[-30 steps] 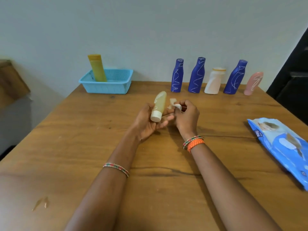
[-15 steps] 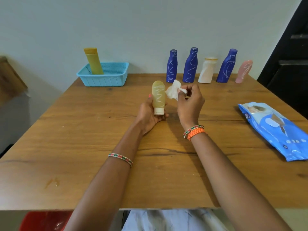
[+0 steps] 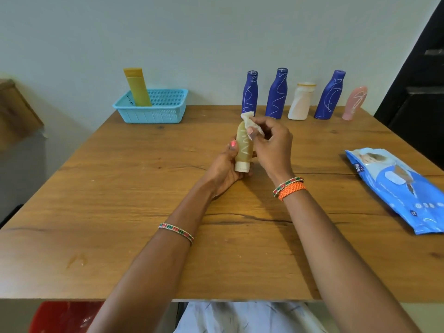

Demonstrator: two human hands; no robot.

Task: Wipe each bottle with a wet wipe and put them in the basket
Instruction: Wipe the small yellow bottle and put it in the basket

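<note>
Amber-tinted bottle (image 3: 243,147) is standing cap-down in the left hand (image 3: 225,167), whose grip is wrapping it above the worktop (image 3: 120,188), steadying it while the right hand (image 3: 271,145) is pinching the wet wipe (image 3: 249,121) against its top; the basket (image 3: 153,108) is waiting far-left.

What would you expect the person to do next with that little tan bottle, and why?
Probably drag the wet wipe down the tan bottle. The right hand presses the wipe against the bottle's upper end, while the left hand grips it cap-down, so the lower body looks not yet covered. The basket can wait.
</note>
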